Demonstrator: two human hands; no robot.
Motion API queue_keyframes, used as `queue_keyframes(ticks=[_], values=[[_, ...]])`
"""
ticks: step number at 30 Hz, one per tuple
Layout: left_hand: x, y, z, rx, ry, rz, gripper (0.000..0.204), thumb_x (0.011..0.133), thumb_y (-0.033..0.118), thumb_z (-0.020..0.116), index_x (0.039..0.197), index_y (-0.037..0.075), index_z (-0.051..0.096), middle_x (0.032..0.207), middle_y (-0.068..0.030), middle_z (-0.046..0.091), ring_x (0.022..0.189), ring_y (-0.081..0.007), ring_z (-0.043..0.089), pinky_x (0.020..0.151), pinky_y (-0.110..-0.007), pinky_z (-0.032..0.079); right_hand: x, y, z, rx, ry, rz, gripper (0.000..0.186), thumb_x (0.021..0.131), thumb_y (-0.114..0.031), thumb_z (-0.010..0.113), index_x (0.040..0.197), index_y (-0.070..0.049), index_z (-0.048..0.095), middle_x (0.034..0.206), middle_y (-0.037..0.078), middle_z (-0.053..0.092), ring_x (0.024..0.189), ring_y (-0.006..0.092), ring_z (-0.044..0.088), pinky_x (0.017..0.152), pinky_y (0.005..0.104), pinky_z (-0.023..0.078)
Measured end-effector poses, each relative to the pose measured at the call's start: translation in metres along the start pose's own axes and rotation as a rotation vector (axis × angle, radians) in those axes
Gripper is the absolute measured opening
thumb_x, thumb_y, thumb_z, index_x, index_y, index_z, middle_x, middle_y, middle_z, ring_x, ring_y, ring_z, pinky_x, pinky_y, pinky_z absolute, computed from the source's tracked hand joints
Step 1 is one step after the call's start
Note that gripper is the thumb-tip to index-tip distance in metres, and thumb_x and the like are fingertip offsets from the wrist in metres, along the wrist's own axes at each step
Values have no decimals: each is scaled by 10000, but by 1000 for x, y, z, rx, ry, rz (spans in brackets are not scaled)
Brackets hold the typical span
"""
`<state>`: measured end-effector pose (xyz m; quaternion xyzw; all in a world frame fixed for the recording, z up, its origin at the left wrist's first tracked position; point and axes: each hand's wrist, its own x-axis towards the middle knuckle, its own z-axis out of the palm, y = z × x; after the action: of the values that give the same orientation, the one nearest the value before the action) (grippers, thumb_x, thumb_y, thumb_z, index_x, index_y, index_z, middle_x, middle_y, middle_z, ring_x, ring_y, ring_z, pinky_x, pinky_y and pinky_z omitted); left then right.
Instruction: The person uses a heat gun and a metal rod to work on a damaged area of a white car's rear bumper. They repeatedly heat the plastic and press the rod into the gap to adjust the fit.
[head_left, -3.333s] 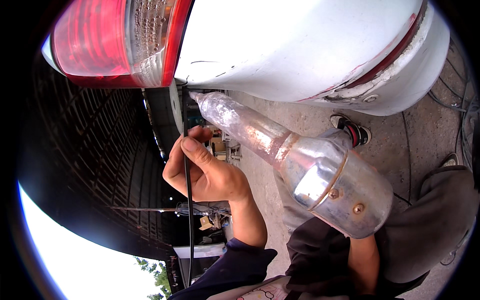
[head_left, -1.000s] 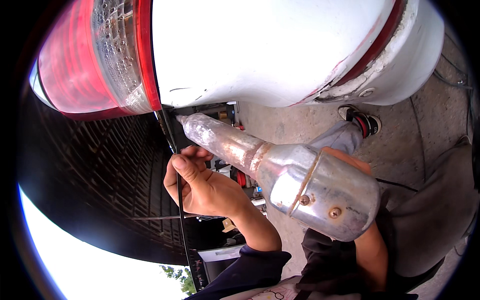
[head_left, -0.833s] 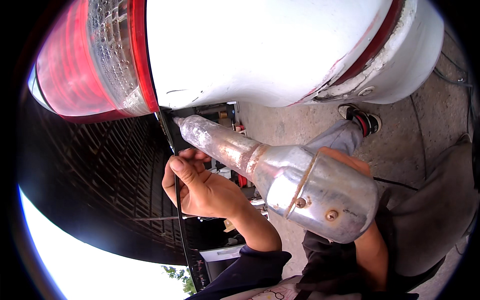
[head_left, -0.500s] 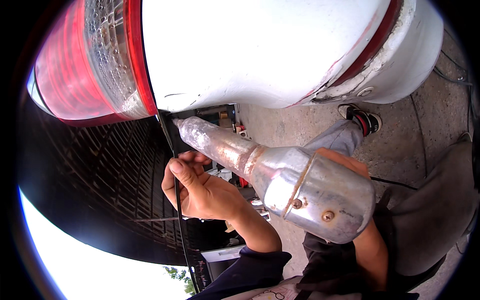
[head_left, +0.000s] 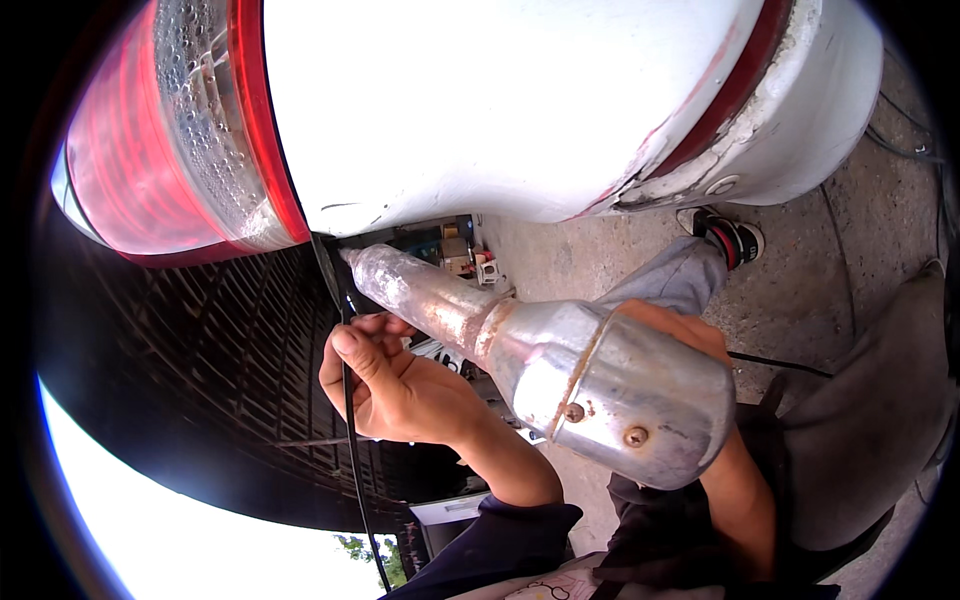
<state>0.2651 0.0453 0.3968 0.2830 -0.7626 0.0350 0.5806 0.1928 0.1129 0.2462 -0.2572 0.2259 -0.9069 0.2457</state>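
Note:
My right hand [head_left: 672, 326] is wrapped round a metal hot air gun [head_left: 625, 395], mostly hidden behind its round silver body. The gun's narrow, scorched barrel points up and left, its tip close under the lower edge of a white vehicle body panel [head_left: 480, 110]. Between thumb and fingers, my left hand [head_left: 400, 385] pinches a thin black rod [head_left: 358, 470]. The rod's upper end reaches toward the nozzle tip, while its long tail hangs below the hand. What the tip and rod touch is too dark to make out.
A red and clear tail lamp [head_left: 140, 150] adjoins the panel at upper left, above a dark slatted grille [head_left: 240, 350]. On the concrete floor [head_left: 800, 290] lie cables [head_left: 785, 365]. Another person's shoe [head_left: 735, 238] and grey trouser leg show beyond the gun.
The gun and my left hand have shifted slightly left in view, along with the lamp and panel. Both grips stay the same.

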Motion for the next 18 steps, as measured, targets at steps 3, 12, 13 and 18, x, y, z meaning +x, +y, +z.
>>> queue_keyframes(ticks=[3, 12, 13, 18], values=[[1, -1, 2, 9, 8, 10, 186, 889, 125, 568, 907, -52, 516, 734, -152, 591, 607, -153, 558, 542, -213, 466, 2, -2, 1, 21, 2, 35, 395, 547, -153, 764, 853, 26, 592, 774, 103, 597, 627, 209, 619, 545, 275, 478], [0, -4, 6, 61, 58, 48, 190, 886, 144, 578, 878, -35, 515, 708, -138, 596, 601, -122, 560, 547, -191, 462, 2, 4, 6, 67, 7, 82, 324, 586, -138, 720, 829, 26, 583, 746, 112, 586, 605, 247, 597, 531, 300, 460], [0, -4, 5, 74, 58, 55, 191, 887, 146, 577, 875, -34, 514, 706, -137, 596, 599, -122, 560, 544, -189, 461, 3, 3, 6, 63, 7, 82, 314, 592, -136, 712, 826, 27, 582, 740, 115, 584, 600, 251, 594, 526, 302, 457], [-2, 4, 5, 95, 62, 63, 196, 889, 151, 573, 865, -33, 510, 696, -133, 591, 587, -127, 559, 523, -190, 463, 0, -2, 3, 81, 27, 61, 324, 594, -147, 711, 830, 33, 581, 725, 117, 580, 592, 249, 594, 521, 300, 455]])
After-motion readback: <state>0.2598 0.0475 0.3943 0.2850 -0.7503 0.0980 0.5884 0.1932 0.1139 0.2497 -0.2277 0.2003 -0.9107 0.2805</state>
